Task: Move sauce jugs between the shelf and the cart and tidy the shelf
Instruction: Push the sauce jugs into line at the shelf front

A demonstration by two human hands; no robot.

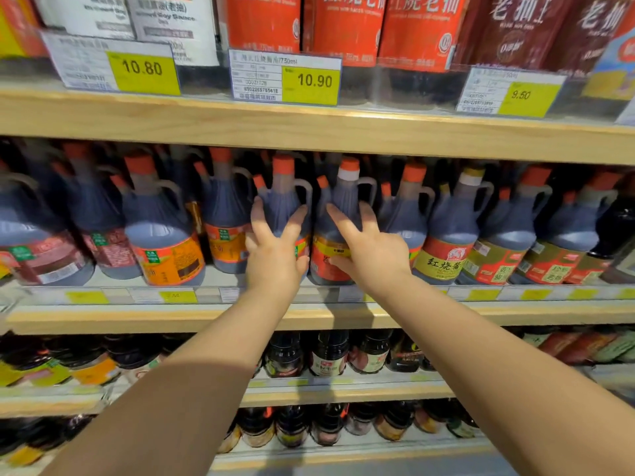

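Left grip [275, 250], fingers spread straight, rests on a dark orange-capped plastic sauce jug [283, 201]; right grip [372, 250], likewise spread, touches the adjacent white-collared jug [345, 197] on the wooden shelf [481, 312].

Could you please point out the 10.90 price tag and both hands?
10.90 price tag [311, 80]: head view, yellow panel.
left hand [275, 255]: head view, back of hand.
right hand [374, 253]: head view, back of hand.

On the middle shelf [103, 319] we see jugs [161, 231] standing side by side in rows. Our left hand [275, 255] lies against one jug [283, 197], our right hand [372, 250] against the next jug [345, 197] to its right. Containers [343, 25] stand on the upper shelf [343, 132], bottles [326, 355] on the lower shelf [343, 389].
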